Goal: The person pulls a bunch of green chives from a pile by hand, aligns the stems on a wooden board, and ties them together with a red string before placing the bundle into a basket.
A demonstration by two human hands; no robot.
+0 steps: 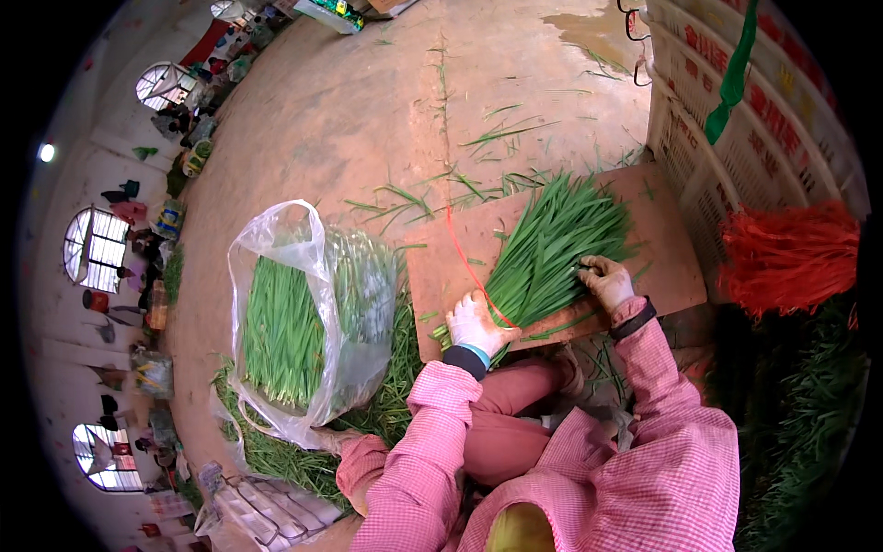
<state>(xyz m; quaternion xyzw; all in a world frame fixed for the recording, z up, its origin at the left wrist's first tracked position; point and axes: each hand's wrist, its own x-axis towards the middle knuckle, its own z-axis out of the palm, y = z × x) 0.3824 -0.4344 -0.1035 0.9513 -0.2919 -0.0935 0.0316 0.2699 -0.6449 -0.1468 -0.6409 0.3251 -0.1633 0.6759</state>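
A bundle of green chives (554,241) lies on a brown board (664,239), its leaves fanned toward the far right. My left hand (472,324), in a pale glove, is closed around the stem end. From beside that hand a thin red strip (464,254) runs across the stems and off the board's far edge. On the right side of the leaves, my right hand (609,281) has its fingers curled and pinched at the leaf edge; what exactly lies between the fingertips is partly hidden. To the left, a clear plastic bag (322,267) stands packed with upright chives.
Loose chives (303,467) are heaped around the bag. White plastic crates (727,120) rise at the right, with red strips (791,258) hanging from them and dark greens below. Stray leaves (501,133) litter the floor. Other people sit along the far left wall.
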